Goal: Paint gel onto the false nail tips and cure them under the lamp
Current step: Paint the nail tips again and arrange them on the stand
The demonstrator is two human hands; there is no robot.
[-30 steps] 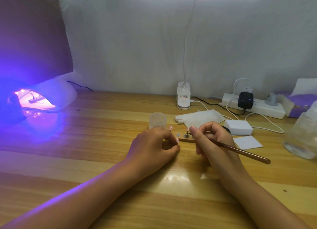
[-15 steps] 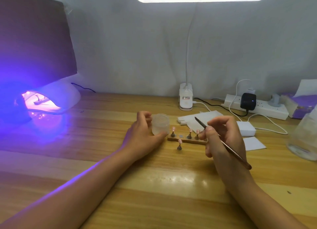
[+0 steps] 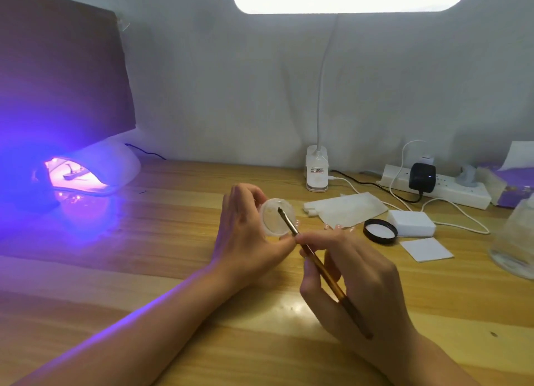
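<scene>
In the head view, the gel pot is held off the tabletop by the left hand. Its fingers and thumb are curled round the pot's wall, and the mouth is tipped toward the camera. The brush is pinched like a pen in the right hand, and its dark tip is set inside the pot. The nail tips are seen only as a few pink dots just past the right fingers, at three o'clock from the pot. Their stand is hidden, so how firmly they sit cannot be told.

If the pot is tipped further, gel could run over the rim. If the brush is overloaded, a drop could be lost on the way across or a tip flooded. The tips could also be knocked by the right fingers, which lie just in front of them.

The curing lamp is lit at ten o'clock, well apart, and a small rack is seen under its glow; room there is judged tight for another. A black lid, a white block and a square wipe lie at three o'clock, beyond the tips. Between the pot and the tips, only the right hand's own fingers stand in the way.
</scene>
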